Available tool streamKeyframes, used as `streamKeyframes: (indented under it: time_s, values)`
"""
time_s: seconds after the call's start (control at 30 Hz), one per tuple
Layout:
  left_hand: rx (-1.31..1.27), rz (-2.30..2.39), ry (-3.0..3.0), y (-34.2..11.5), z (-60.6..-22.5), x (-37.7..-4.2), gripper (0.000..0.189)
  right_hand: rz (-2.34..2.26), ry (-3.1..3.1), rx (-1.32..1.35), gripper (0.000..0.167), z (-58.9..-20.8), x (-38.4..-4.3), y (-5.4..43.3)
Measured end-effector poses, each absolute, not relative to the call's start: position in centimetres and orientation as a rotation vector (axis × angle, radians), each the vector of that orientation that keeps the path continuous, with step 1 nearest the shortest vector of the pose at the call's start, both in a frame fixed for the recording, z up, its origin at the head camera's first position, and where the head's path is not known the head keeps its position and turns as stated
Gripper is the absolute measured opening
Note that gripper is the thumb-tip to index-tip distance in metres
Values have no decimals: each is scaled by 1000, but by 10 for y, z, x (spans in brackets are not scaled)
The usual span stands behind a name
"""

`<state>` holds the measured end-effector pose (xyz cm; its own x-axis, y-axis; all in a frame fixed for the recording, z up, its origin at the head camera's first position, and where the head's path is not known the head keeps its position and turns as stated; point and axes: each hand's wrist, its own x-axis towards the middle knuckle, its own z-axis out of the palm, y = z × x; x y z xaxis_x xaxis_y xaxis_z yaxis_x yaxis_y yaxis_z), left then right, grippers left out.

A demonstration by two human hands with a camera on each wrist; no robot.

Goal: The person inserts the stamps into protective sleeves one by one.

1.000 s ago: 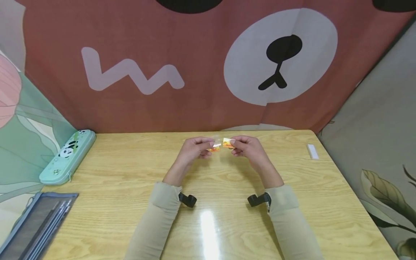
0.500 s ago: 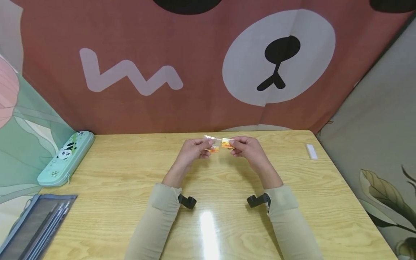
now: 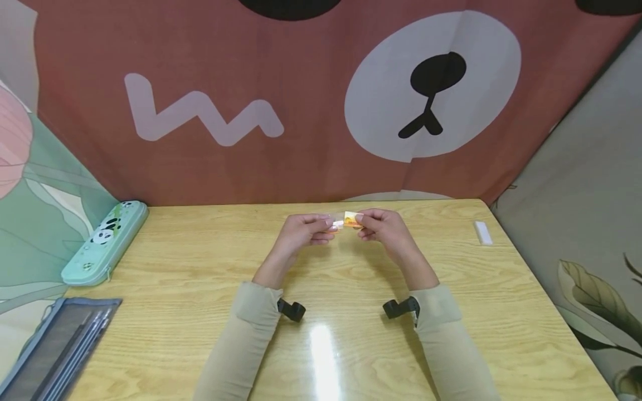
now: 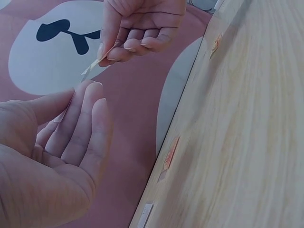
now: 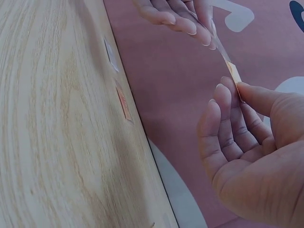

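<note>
Near the back edge of the table my left hand (image 3: 304,231) pinches a clear plastic piece (image 5: 220,46) between thumb and fingers. Opposite it, my right hand (image 3: 383,225) pinches a small yellow-orange card (image 3: 350,219) by its right end. In the right wrist view the card and the plastic meet between the two hands as one thin line; I cannot tell whether they are joined. Fingertips cover part of both pieces. Low on the wood in the wrist views show small orange patches (image 4: 172,154), either reflections or loose pieces.
A white block (image 3: 483,233), like an eraser, lies at the right edge of the table (image 3: 200,250). On the left are a teal panda pencil case (image 3: 105,243) and a dark see-through pouch (image 3: 62,348) with long thin items. A bear-print cloth (image 3: 241,172) hangs behind.
The clear plastic at my left fingers tilts differently, and less of the orange below those fingers shows. Both hands stay in almost the same place.
</note>
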<state>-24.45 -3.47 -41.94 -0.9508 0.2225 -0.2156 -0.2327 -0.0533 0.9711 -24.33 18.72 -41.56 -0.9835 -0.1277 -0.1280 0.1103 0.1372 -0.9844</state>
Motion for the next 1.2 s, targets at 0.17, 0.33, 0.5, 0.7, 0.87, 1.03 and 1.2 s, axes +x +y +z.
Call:
streamKeyframes:
  time_s: [0.17,0.33,0.5,0.7,0.87,1.03,1.2]
  values:
    - [-11,2085,1908,-34,-419,-244,27,-1939,2229,-13,34,-415,-242,187]
    - [21,2045,1931,-34,-417,-244,29,-1931,2232,-5,34,-416,-243,187]
    - [58,2037,1935,-33,-415,-244,28,-1921,2251,-27,34,-415,-244,188]
    - [69,2017,1935,-32,-415,-244,28,-1905,2240,-38,35,-415,-243,189]
    - [66,2049,1951,-33,-413,-244,24,-1913,2249,-39,35,-414,-244,188]
    - [91,2019,2015,-36,-411,-243,26,-1919,2237,-39,35,-412,-243,188]
    - [53,2023,2032,-36,-410,-243,29,-1938,2231,-46,32,-410,-243,188]
